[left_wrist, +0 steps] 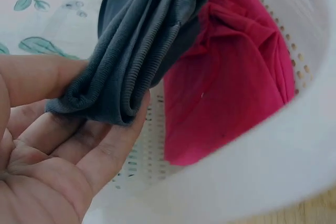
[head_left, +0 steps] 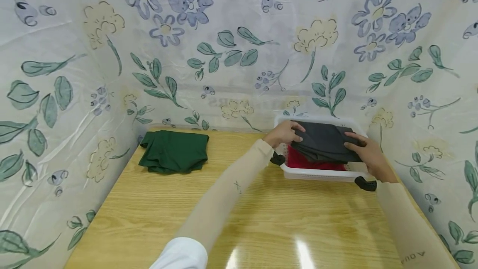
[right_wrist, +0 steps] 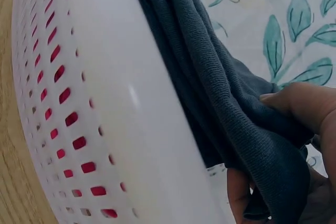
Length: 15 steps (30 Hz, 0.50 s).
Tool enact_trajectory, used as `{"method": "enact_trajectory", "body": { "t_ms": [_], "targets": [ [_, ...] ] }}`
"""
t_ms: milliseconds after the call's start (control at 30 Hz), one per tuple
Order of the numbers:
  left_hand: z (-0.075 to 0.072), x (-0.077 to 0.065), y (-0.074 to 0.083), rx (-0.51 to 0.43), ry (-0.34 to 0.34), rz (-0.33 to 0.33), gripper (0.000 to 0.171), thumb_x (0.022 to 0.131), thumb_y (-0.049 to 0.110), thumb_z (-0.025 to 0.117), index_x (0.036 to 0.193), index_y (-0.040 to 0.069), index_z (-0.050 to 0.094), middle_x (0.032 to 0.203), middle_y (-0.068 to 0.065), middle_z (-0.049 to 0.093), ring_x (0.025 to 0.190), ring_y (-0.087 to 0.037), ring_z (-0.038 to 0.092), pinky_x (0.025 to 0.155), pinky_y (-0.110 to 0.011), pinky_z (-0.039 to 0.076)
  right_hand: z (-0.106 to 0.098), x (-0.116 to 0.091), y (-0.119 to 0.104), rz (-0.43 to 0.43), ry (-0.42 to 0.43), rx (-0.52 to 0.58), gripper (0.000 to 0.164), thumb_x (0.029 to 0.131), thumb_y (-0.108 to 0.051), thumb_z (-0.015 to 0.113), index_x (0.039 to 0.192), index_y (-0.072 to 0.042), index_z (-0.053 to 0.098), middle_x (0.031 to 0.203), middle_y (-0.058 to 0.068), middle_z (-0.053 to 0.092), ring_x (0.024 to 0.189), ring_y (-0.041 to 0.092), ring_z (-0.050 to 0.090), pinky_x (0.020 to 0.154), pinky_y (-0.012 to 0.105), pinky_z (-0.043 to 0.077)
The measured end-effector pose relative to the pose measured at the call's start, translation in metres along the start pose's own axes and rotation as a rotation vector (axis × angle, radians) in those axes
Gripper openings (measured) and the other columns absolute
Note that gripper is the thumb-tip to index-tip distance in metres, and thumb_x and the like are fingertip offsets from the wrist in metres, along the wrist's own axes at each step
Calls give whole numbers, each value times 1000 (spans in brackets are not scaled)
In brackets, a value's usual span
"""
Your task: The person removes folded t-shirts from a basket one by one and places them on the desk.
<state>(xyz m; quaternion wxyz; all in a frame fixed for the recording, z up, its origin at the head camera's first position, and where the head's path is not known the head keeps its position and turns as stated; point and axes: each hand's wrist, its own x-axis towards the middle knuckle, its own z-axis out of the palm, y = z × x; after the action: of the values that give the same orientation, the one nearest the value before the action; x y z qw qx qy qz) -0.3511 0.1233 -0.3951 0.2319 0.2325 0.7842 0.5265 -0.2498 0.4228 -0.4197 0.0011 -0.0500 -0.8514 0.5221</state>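
Both hands grip a folded dark grey garment (head_left: 326, 141) by its two ends, over a white perforated basket (head_left: 321, 173). My left hand (head_left: 282, 133) has its left end; in the left wrist view the thumb lies on top of the ribbed folds (left_wrist: 134, 72) and the fingers curl beneath. At the right end is my right hand (head_left: 367, 155), its thumb on the upper face and fingers under the cloth (right_wrist: 247, 124). A folded red cloth (head_left: 302, 161) lies inside the basket, partly hidden below the grey garment.
A folded dark green garment (head_left: 175, 151) lies at the far left of the wooden table (head_left: 168, 211). Black handles (head_left: 366, 184) stick out at the basket's front corners. Floral fabric (head_left: 231, 82) hangs behind the table and along both sides.
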Motion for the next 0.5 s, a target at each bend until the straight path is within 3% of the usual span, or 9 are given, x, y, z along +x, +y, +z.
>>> {"method": "enact_trajectory", "body": {
  "t_ms": [100, 167, 233, 333, 433, 500],
  "targets": [
    [-4, -1, 1, 4, -11, 15, 32, 98, 3, 69, 130, 5, 68, 84, 2, 55, 57, -11, 40, 59, -28, 44, 0, -2, -4, 8, 1, 10, 66, 103, -40, 65, 160, -17, 40, 170, 17, 7, 151, 44, 22, 116, 59, 28],
    [-6, -2, 2, 5, -14, 23, 32, 98, 3, 69, 130, 6, 68, 104, 0, 64, 66, -11, 51, 68, -33, 51, 1, -3, -7, 11, 7, 10, 66, 102, -41, 65, 160, -17, 41, 170, 17, 8, 151, 44, 23, 116, 58, 29],
    [-9, -4, 2, 10, -14, 29, 32, 98, 4, 70, 130, 6, 69, 121, -5, 64, 78, -14, 60, 79, -39, 55, 2, -4, -9, 13, 14, 10, 66, 102, -42, 65, 159, -18, 42, 170, 17, 9, 151, 43, 24, 116, 58, 29],
    [-12, -8, 3, 23, -17, 43, 33, 98, 4, 69, 131, 7, 69, 132, -9, 61, 90, -18, 66, 87, -44, 56, 3, -5, -12, 8, 17, 10, 66, 102, -42, 65, 159, -18, 43, 170, 17, 10, 151, 42, 24, 117, 57, 30],
    [-15, -13, 5, 32, -20, 61, 33, 99, 6, 69, 132, 8, 68, 136, -10, 58, 95, -20, 66, 86, -41, 57, 4, -7, -15, -1, 18, 7, 66, 102, -43, 65, 159, -19, 43, 170, 17, 11, 149, 42, 28, 113, 42, 40],
    [-17, -16, 5, 30, -24, 74, 34, 100, 7, 69, 133, 8, 67, 139, -11, 57, 98, -19, 64, 84, -40, 57, 4, -7, -17, -12, 22, 13, 65, 102, -42, 64, 159, -19, 43, 170, 18, 12, 147, 43, 31, 103, 28, 48]
  ]
}}
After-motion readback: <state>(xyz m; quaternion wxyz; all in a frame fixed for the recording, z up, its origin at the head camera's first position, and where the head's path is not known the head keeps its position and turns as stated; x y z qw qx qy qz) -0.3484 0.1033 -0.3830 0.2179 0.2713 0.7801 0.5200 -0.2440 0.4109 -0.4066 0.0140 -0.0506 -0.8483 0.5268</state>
